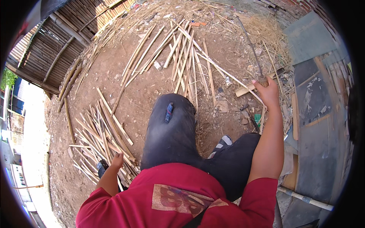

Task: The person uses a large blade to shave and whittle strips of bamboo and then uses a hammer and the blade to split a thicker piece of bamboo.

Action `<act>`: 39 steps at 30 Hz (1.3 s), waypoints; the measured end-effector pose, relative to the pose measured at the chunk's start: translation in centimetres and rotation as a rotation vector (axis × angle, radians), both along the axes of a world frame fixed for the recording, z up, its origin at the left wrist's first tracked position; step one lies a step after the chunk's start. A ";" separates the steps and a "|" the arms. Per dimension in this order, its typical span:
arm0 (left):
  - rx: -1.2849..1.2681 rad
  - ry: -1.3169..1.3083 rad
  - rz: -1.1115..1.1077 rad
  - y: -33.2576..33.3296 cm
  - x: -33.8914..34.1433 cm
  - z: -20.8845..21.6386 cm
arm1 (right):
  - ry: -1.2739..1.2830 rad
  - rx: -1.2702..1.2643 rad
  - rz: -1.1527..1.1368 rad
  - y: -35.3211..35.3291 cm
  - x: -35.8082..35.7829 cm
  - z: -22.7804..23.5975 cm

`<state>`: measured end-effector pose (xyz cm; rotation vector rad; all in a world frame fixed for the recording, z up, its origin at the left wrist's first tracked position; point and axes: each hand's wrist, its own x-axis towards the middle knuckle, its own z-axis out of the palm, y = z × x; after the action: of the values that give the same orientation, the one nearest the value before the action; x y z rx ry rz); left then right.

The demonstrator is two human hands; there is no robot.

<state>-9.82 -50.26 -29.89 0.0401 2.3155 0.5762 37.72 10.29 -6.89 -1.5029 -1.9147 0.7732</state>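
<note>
My right hand (269,93) reaches out at the right, its thumb and fingers closed around the near end of a long, thin, dark rod (249,41) that points away from me. Close to that hand lies a pale bamboo piece (245,90), and a long bamboo strip (228,74) slants past it. On the left, my left hand (117,161) hangs low over a heap of split bamboo strips (100,135). Only its thumb side shows; the fingers are hidden. A black object (102,167) sits right beside it, too little seen to name.
More bamboo strips (182,57) lie loosely crossed on the dirt ahead. A bamboo-slat wall (57,45) stands at the far left. Grey sheets (315,98) line the right side, near dry straw (266,34). A white-and-grey shoe (224,142) shows between my bent legs.
</note>
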 end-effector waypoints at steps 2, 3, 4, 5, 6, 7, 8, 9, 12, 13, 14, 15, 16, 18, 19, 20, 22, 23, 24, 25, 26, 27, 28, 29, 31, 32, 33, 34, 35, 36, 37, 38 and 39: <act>0.083 0.003 -0.092 2.7 -1.4 -1.5 | 0.032 0.041 -0.017 0.3 0.3 0.4; 0.054 0.010 -0.142 4.5 -2.0 -1.6 | 0.040 0.093 -0.016 0.3 0.5 0.8; 0.082 0.011 -0.197 6.6 -2.6 -1.8 | 0.046 0.145 -0.024 0.1 1.0 1.4; 0.109 0.017 -0.242 8.4 -3.2 -1.9 | 0.071 0.102 -0.039 -0.2 1.2 2.4; 0.102 0.030 -0.300 10.3 -3.9 -2.1 | 0.096 0.059 -0.052 -0.5 1.2 3.6; 0.099 0.043 -0.362 12.5 -4.6 -2.4 | 0.120 0.020 -0.068 -0.8 1.3 4.2; 0.098 0.051 -0.430 15.0 -5.4 -2.7 | 0.145 0.002 -0.085 -0.7 1.5 4.1; 0.083 0.087 -0.516 18.0 -6.2 -2.5 | 0.175 -0.021 -0.106 -0.3 2.3 3.7; 0.093 0.163 -0.683 25.2 -9.2 -3.6 | 0.213 -0.130 -0.145 1.2 3.6 1.2; 0.079 0.154 -0.702 28.2 -9.7 -3.5 | 0.212 -0.168 -0.164 1.5 4.2 0.1; 0.064 0.144 -0.715 31.0 -10.0 -3.4 | 0.192 -0.213 -0.184 1.6 4.5 -1.0; 0.070 0.183 -0.739 32.9 -10.9 -4.2 | 0.177 -0.263 -0.190 2.0 4.6 -2.4; 0.074 0.223 -0.762 34.5 -11.8 -5.4 | 0.162 -0.315 -0.197 2.5 4.6 -3.7; 0.056 0.274 -0.817 38.5 -12.8 -6.6 | 0.174 -0.386 -0.225 3.5 5.4 -6.1; 0.033 0.281 -0.840 40.5 -12.6 -6.9 | 0.176 -0.425 -0.246 3.6 5.8 -7.0; 0.010 0.282 -0.868 42.2 -12.3 -7.7 | 0.157 -0.457 -0.234 3.9 6.0 -7.2; -0.017 0.239 -0.917 44.5 -12.8 -9.1 | 0.131 -0.488 -0.247 4.7 5.6 -8.1; -0.022 0.217 -0.941 45.9 -12.2 -9.7 | 0.115 -0.496 -0.253 5.1 5.5 -8.6; -0.020 0.247 -0.936 46.8 -11.2 -10.3 | 0.101 -0.518 -0.244 5.4 5.5 -9.3; 0.005 0.239 -0.955 47.8 -10.1 -10.7 | 0.084 -0.551 -0.257 5.7 6.1 -10.3; 0.020 0.238 -0.979 48.7 -9.4 -10.9 | 0.078 -0.590 -0.270 5.9 6.6 -11.8; 0.037 0.238 -0.999 49.5 -8.7 -11.1 | 0.073 -0.629 -0.280 6.0 7.3 -13.1; 0.036 0.219 -1.019 50.1 -8.0 -11.1 | 0.053 -0.676 -0.294 6.4 7.1 -14.0; 0.036 0.199 -1.036 50.6 -7.2 -10.9 | -0.008 -0.681 -0.291 6.7 7.0 -14.6; 0.043 0.176 -1.067 51.1 -6.7 -11.5 | -0.125 -0.694 -0.282 7.0 6.8 -16.0; 0.050 0.172 -1.082 51.3 -6.7 -12.1 | -0.197 -0.687 -0.266 7.4 7.2 -17.1; 0.058 0.168 -1.097 51.4 -6.7 -12.6 | -0.295 -0.647 -0.229 7.9 7.5 -17.8; 0.051 0.155 -1.078 51.5 -6.8 -12.7 | -0.391 -0.603 -0.190 8.6 7.5 -18.2; 0.048 0.136 -1.070 51.7 -6.6 -12.6 | -0.490 -0.561 -0.161 9.1 8.1 -18.7; 0.045 0.116 -1.063 52.0 -6.3 -12.5 | -0.547 -0.441 -0.147 9.7 8.6 -19.6; 0.037 0.124 -1.060 51.6 -6.3 -12.6 | -0.578 -0.420 -0.150 10.3 8.1 -19.5; 0.034 0.135 -1.059 51.3 -6.7 -12.6 | -0.606 -0.393 -0.157 10.8 6.9 -19.0; 0.031 0.146 -1.059 50.9 -6.8 -12.7 | -0.634 -0.367 -0.164 11.0 6.1 -18.6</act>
<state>-16.66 0.65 -42.59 1.2584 2.0304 0.0495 43.87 21.28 -25.50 -2.3167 -2.1152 0.6426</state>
